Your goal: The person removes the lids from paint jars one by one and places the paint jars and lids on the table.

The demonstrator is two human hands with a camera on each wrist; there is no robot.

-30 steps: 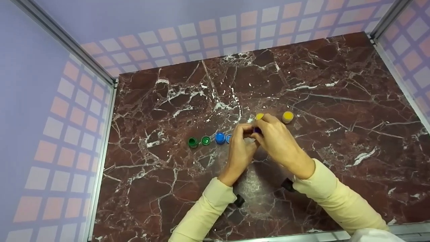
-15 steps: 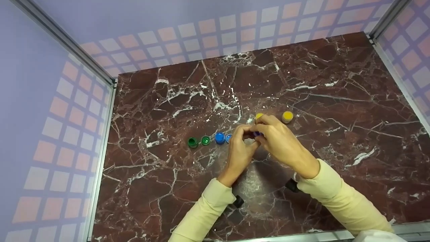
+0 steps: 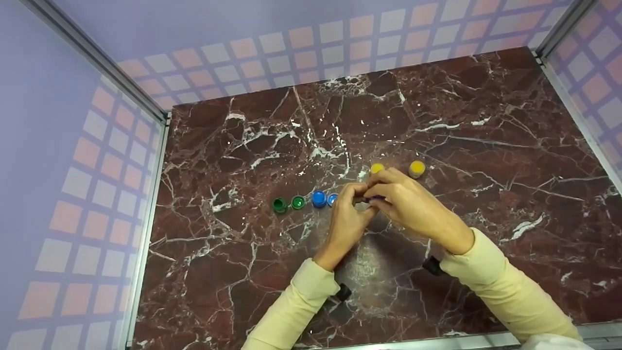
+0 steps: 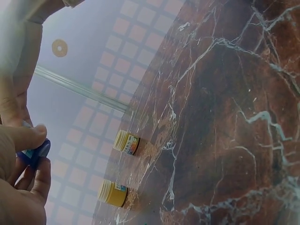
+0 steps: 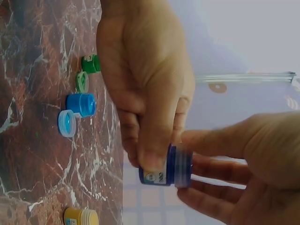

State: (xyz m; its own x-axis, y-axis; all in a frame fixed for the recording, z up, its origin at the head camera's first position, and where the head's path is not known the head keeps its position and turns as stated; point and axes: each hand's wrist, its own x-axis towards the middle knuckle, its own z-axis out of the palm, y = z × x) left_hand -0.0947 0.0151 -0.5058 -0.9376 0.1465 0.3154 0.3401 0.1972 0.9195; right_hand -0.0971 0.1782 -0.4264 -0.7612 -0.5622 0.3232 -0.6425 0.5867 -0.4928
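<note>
A small dark blue paint jar (image 5: 158, 174) is held between both hands, clear of the table in the right wrist view. My left hand (image 3: 347, 221) grips its labelled body, thumb along the side. My right hand (image 3: 410, 206) pinches the ribbed translucent lid (image 5: 183, 164), which sits on the jar's mouth. In the head view the fingers hide most of the jar; the left wrist view shows its dark blue side (image 4: 42, 151). Near the left hand stands an open blue paint jar (image 3: 319, 199), its clear lid (image 5: 67, 123) beside it.
Left of these are an open green jar (image 3: 279, 205) and its lid (image 3: 298, 202). Beyond the hands stand two yellow paint jars with lids on, one close to the right fingers (image 3: 377, 168), another further right (image 3: 416, 169). Walls edge the marbled table (image 3: 218, 291).
My right hand and forearm have shifted slightly right and toward me, the wrist turning while the fingers stay at the jar. The left hand stays nearly still, and the standing jars have not moved.
</note>
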